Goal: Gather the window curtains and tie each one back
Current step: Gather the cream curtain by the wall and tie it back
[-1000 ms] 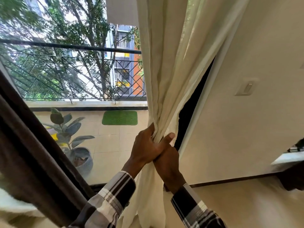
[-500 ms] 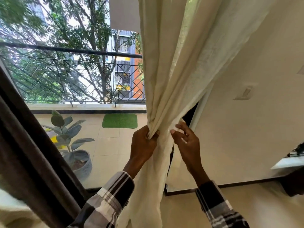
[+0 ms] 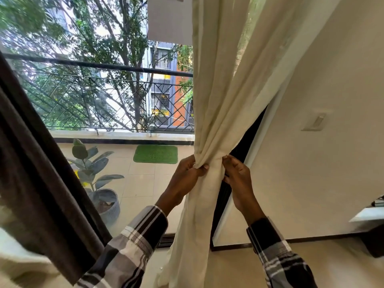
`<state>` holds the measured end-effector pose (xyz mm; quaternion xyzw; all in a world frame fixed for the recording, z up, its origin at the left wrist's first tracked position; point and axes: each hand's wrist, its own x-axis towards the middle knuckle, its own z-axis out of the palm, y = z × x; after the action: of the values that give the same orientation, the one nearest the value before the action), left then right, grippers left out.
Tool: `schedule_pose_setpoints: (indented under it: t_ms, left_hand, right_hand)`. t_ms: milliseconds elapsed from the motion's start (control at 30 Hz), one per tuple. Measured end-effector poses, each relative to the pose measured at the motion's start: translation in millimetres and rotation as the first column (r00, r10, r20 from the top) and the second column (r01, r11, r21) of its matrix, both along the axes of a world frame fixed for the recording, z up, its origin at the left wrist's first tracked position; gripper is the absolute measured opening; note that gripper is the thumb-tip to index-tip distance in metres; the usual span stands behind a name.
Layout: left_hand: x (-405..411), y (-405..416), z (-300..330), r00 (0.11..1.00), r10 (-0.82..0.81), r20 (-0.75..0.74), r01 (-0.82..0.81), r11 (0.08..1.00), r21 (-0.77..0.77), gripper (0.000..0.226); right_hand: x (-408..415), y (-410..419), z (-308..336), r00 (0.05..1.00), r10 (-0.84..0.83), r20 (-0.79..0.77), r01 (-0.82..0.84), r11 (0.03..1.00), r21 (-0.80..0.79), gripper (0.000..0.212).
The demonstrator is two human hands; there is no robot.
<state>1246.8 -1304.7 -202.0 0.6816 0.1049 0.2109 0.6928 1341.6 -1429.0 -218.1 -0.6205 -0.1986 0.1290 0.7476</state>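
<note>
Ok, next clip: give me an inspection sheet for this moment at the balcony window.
Surface: tiled balcony floor beyond the glass; beige room floor inside.
Job's things: cream curtain bunched at its waist; no separate tieback seen. Dark brown curtain hangs at the left.
Clutter: potted rubber plant, green mat.
Grippers: left hand grips the bunched cloth; right hand pinches its right edge.
Cables: nothing seen.
Surroundings: balcony railing, trees, wall switch.

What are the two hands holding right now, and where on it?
Both grip the cream curtain at its gathered waist: the left hand pinches the bunch from the left, the right hand holds its right edge.
</note>
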Motion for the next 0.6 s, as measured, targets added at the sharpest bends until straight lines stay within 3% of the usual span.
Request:
schedule_pose_setpoints:
  t_ms: [233, 367, 500, 600]
  left_hand:
    - [11.0, 1.3, -2.2, 0.999, 0.044, -0.026, -0.042, 0.995, 0.087, 0.018]
    - [18.9, 10.5, 0.4, 0.999, -0.031, -0.028, 0.033, 0.995, 0.095, 0.021]
    - [22.7, 23.7, 3.9, 0.986, -0.116, -0.118, 0.124, 0.990, 0.065, 0.019]
    - [21.5, 31.0, 10.3, 0.976, -0.142, -0.168, 0.166, 0.976, 0.141, 0.015]
  right_hand:
    - [1.5, 5.1, -7.9, 1.000, 0.004, -0.020, -0.005, 1.000, -0.015, 0.026]
    - [1.6, 3.2, -7.4, 0.995, 0.071, -0.069, -0.075, 0.995, -0.061, 0.035]
    - [-0.6, -1.8, -6.2, 0.984, 0.176, -0.040, -0.179, 0.981, -0.072, 0.085]
    - [-1.9, -4.9, -6.8, 0.968, 0.250, 0.023, -0.247, 0.966, -0.079, 0.069]
